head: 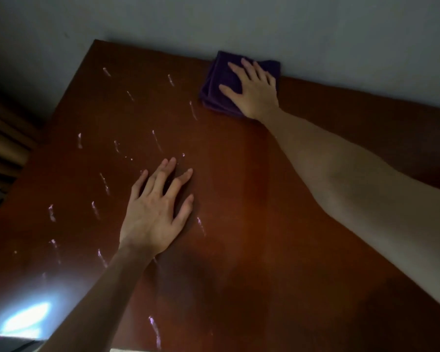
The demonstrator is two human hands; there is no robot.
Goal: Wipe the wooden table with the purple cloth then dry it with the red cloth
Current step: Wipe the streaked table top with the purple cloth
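The right hand [254, 91] lies flat on the purple cloth [219, 85] in the upper middle of the frame, fingers spread, palm pressing the cloth to the table [277, 224]. The cloth is folded into a thick square and sits at the table's far edge, touching the pale wall [239, 21] behind it. The bare right forearm runs down from there to the right edge of the frame.

The left hand [158, 207] rests palm-down on the bare wood near the centre of the frame, fingers spread, holding nothing. It is well apart from the cloth.

The tabletop is a dark reddish brown and fills most of the view. Short whitish streaks [104, 184] are scattered over its left half, from the upper left down to the bottom edge; some lie right beside the left hand. The right half looks plain. A bright glare [28, 318] sits on the wood at the lower left. Brown curtain folds [5, 138] show along the left edge of the frame.
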